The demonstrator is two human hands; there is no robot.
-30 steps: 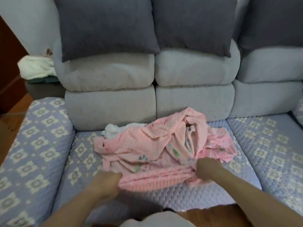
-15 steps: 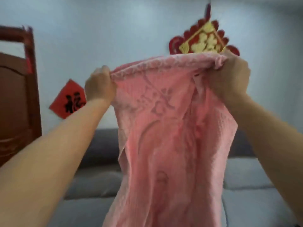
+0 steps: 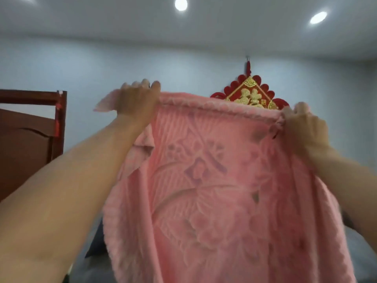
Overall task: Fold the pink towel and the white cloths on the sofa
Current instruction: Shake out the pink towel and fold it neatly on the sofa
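Observation:
The pink towel (image 3: pixel 220 190) hangs in the air in front of me, spread wide, with a raised flower pattern showing. My left hand (image 3: pixel 136 99) grips its top edge near the left corner. My right hand (image 3: pixel 302 125) grips the top edge at the right corner. Both arms are stretched up and forward. The towel hides most of the sofa, and the white cloths are out of sight.
A red and gold wall ornament (image 3: pixel 251 94) hangs on the pale wall behind the towel. A dark wooden door frame (image 3: pixel 30 127) stands at the left. A bit of the grey sofa (image 3: pixel 95 268) shows below the towel's left edge.
The towel went from a crumpled heap on the sofa seat to being held up high. Since half a second ago my hands have moved farther apart, spreading the top edge, and my view has tilted upward.

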